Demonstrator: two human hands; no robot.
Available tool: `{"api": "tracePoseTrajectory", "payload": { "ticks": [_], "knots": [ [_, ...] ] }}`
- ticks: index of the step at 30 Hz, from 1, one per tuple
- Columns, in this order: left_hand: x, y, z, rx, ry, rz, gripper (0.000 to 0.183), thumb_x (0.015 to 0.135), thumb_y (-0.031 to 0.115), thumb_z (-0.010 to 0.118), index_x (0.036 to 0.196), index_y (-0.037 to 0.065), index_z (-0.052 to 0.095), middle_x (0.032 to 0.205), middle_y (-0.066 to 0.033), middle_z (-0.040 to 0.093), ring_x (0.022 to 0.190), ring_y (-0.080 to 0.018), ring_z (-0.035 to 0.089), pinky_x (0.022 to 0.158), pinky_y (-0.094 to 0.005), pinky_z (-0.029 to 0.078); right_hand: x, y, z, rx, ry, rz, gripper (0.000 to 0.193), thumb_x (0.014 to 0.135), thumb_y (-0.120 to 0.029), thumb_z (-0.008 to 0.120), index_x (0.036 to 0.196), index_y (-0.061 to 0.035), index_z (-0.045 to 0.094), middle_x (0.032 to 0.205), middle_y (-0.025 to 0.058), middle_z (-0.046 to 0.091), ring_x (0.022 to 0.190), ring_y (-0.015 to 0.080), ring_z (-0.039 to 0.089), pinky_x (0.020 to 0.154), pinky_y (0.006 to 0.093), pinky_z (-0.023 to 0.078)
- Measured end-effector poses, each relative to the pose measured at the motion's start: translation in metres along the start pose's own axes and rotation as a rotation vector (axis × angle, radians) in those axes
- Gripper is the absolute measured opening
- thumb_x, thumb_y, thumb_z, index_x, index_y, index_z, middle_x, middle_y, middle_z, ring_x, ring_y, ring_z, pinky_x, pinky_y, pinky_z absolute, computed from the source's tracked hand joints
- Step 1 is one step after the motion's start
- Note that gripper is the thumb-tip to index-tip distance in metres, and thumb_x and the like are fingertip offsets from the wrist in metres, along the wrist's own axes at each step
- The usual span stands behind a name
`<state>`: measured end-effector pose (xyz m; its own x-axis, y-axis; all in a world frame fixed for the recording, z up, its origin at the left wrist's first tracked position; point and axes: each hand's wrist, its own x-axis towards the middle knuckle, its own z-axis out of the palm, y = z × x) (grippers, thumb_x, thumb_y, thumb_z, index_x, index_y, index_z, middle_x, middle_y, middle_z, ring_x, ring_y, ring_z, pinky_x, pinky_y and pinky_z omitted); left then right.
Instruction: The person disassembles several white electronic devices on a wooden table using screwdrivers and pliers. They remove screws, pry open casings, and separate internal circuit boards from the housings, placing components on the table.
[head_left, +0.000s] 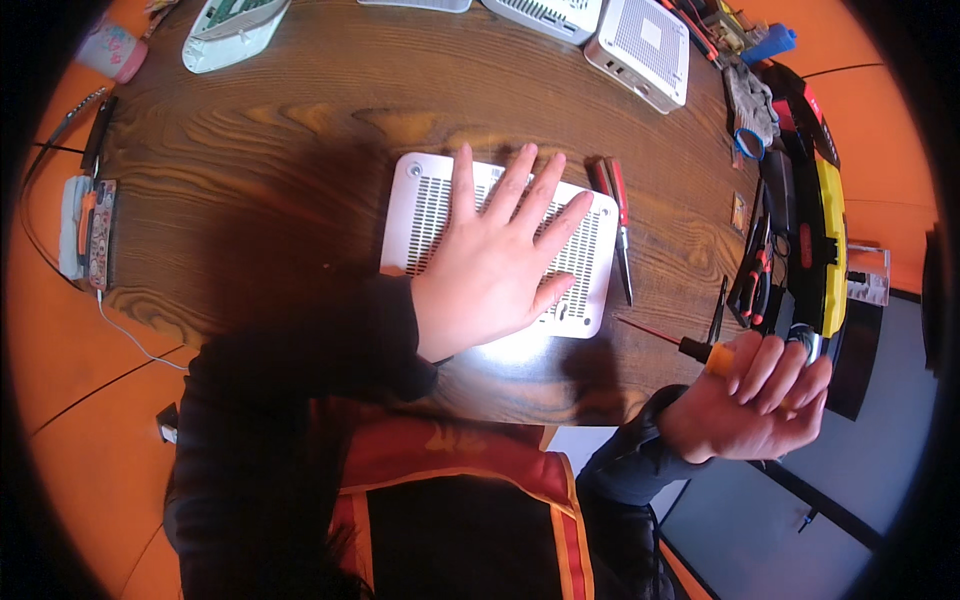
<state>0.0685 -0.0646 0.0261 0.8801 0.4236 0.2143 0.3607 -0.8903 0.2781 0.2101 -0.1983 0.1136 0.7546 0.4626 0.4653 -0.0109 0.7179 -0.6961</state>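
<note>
My left hand (495, 250) lies flat with fingers spread on a white slotted device casing (430, 215), which rests on the wooden table in front of me. Round feet or screw spots show at the casing's corners, and the palm hides its middle. To the right, past the table's near edge, my right hand (755, 390) is closed around a screwdriver (715, 355) with a yellow and black handle. The thin shaft points left toward the casing, with its tip apart from it. Beside the casing's right edge lies a red-handled tool (618, 210) with a slim metal end.
Along the far edge stand a white vented box (640, 45), another white casing (545, 15) and an opened shell with a green circuit board (235, 25). A yellow and black toolbox (830, 240) and loose tools line the right side. A power strip (100, 235) sits at the left.
</note>
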Motion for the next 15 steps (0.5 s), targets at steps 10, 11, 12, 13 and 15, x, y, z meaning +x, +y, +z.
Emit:
{"api": "tracePoseTrajectory", "payload": {
  "ticks": [10,11,12,13,15],
  "knots": [
    [0.001,0.0,-0.001,0.018,-0.016,-0.007,0.061,0.086,0.044,0.05,0.138,0.015,0.035,0.144,-0.0185,0.025,0.134,-0.0379,0.021,0.099,-0.0695,0.012,-0.022,0.004,0.002,0.06,0.019,0.031,0.028,0.092,-0.022,0.033,0.065,-0.0143,0.033,0.043,-0.001,0.029,0.032,0.0095,0.021,0.033,0.0241,0.018],
    [0.001,0.0,-0.001,0.022,-0.017,-0.007,0.061,0.086,0.044,0.05,0.138,0.015,0.035,0.144,-0.0185,0.025,0.134,-0.0379,0.021,0.099,-0.0694,0.012,-0.022,0.007,0.002,0.022,-0.014,0.04,0.028,0.092,-0.022,0.033,0.065,-0.0142,0.033,0.043,-0.001,0.029,0.032,0.0096,0.022,0.033,0.0242,0.018],
    [0.001,0.0,-0.001,0.026,-0.017,-0.007,0.061,0.086,0.045,0.049,0.138,0.015,0.035,0.144,-0.0185,0.025,0.134,-0.0379,0.021,0.099,-0.0693,0.012,-0.022,0.009,0.002,0.016,-0.023,0.046,0.028,0.092,-0.022,0.033,0.065,-0.014,0.033,0.043,-0.0009,0.03,0.032,0.0096,0.022,0.032,0.0242,0.019],
    [0.001,0.0,0.0,0.029,-0.019,-0.008,0.061,0.087,0.045,0.049,0.138,0.015,0.035,0.144,-0.0186,0.025,0.134,-0.0378,0.021,0.099,-0.0692,0.012,-0.023,0.011,0.002,0.036,-0.02,0.049,0.027,0.092,-0.023,0.033,0.066,-0.0139,0.033,0.043,-0.0009,0.03,0.032,0.0097,0.022,0.032,0.0243,0.02],
    [0.001,0.0,0.0,0.033,-0.019,-0.009,0.061,0.087,0.045,0.049,0.138,0.015,0.035,0.144,-0.0187,0.025,0.134,-0.0378,0.021,0.099,-0.069,0.012,-0.023,0.014,0.003,-0.016,-0.06,0.055,0.027,0.092,-0.024,0.035,0.067,-0.0137,0.034,0.043,-0.0005,0.032,0.031,0.0103,0.024,0.031,0.0251,0.022]
  ]
}}
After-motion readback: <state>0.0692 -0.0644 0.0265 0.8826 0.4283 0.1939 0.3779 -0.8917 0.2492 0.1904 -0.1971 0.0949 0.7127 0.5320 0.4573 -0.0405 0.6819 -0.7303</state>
